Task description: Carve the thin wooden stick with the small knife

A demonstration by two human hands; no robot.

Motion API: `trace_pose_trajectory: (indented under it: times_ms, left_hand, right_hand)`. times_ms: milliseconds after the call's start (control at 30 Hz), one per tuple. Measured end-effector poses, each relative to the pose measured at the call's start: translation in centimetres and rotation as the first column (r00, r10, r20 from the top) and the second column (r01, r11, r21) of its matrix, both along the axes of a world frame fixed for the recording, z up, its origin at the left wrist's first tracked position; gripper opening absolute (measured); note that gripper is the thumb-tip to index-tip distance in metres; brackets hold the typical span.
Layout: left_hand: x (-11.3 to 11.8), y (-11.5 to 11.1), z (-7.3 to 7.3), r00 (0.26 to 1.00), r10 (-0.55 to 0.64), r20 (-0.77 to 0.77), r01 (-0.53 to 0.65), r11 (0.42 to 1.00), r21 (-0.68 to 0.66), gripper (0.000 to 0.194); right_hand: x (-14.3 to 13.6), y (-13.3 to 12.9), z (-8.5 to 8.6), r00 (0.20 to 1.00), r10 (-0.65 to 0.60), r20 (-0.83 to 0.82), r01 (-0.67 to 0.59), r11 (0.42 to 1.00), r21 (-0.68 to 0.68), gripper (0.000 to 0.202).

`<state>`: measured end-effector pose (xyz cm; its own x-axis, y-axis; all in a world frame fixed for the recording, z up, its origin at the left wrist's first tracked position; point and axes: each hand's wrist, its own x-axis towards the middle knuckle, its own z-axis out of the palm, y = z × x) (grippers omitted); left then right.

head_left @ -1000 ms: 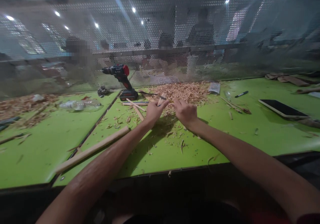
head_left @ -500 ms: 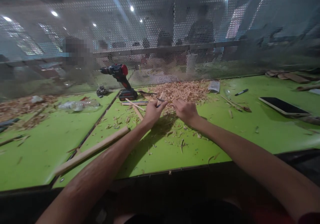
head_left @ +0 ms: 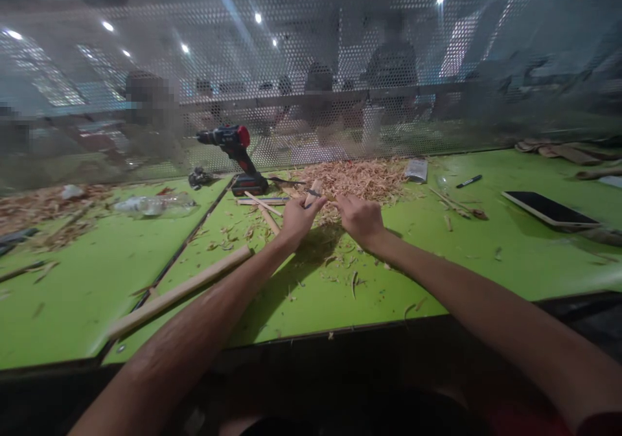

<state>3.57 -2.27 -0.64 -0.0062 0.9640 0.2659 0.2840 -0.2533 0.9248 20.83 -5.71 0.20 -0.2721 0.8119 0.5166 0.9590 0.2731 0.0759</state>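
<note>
Over the green table, my left hand is closed around a pale piece of wood, whose upper end sticks out past my thumb. My right hand is closed in a fist just to the right, gripping what looks like a carving knife. Its thin dark blade lies across the wood by my left thumb; most of the handle is hidden in my fingers. Behind both hands spreads a heap of wood shavings.
A cordless drill stands behind my left hand. A long wooden rod lies beside my left forearm. Farther off are a plastic bottle, a marker and a tablet-like device. A perforated screen rises at the back.
The knife blade has shifted slightly against the wood near my left thumb. Both hands stay in almost the same place, still closed.
</note>
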Motion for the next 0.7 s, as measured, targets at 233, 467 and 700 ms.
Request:
trace_pose_trajectory:
  times_ms: [233,467,700]
  left_hand:
    - [0.1,0.0,0.3,0.999,0.050,0.010,-0.049,0.997,-0.060,0.057]
    - [0.1,0.0,0.8,0.996,0.088,0.001,-0.088,0.992,-0.091,0.060]
    - [0.4,-0.6,1.7,0.995,0.100,0.008,-0.097,0.981,-0.171,0.060]
  right_hand:
    - [-0.5,-0.3,0.1,0.998,-0.066,-0.019,0.067,0.997,0.024,0.058]
    - [-0.9,-0.7,0.5,0.992,-0.125,-0.017,0.126,0.991,0.051,0.052]
    - [-1.2,-0.8,0.8,0.993,-0.120,-0.011,0.120,0.992,0.035,0.050]
